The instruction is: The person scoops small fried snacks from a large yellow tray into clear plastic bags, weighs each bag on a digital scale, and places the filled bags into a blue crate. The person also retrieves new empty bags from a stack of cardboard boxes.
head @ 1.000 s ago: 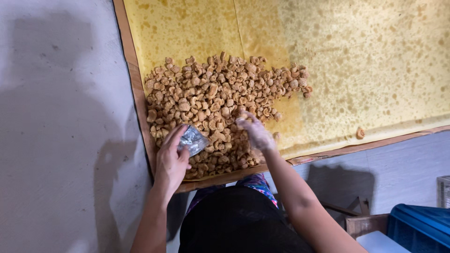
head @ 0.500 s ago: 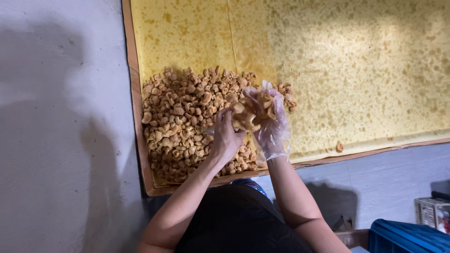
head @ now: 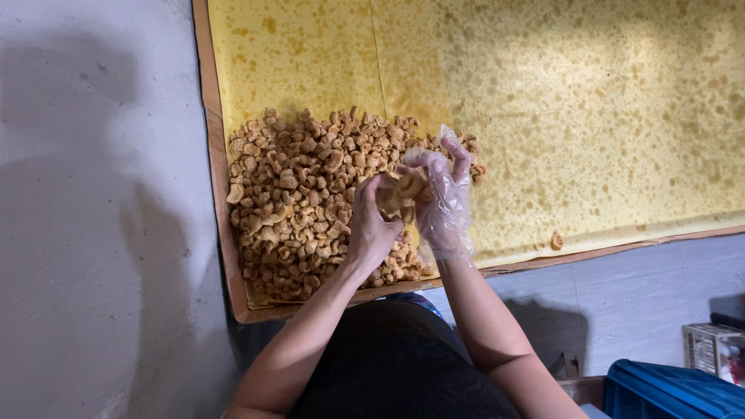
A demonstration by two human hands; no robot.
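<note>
A heap of light-brown fried snack pieces [head: 295,202] lies at the left end of a wooden-rimmed tray [head: 213,194] lined with oil-spotted yellow paper [head: 605,116]. My bare left hand [head: 371,229] is cupped above the heap's right side. My right hand [head: 444,203], in a loose clear plastic glove, meets it from the right. Together they hold a small clump of snack pieces [head: 405,190] between the fingers. In this view I cannot tell whether my left hand also holds a bag.
A single snack piece [head: 556,240] lies alone on the paper near the tray's front edge. A grey surface [head: 93,217] runs along the left. A blue crate [head: 667,392] and a small white box [head: 714,349] sit at the bottom right.
My left hand, which held a small shiny bag at the heap's near edge, has come up to meet the gloved right hand. Both now close around snack pieces.
</note>
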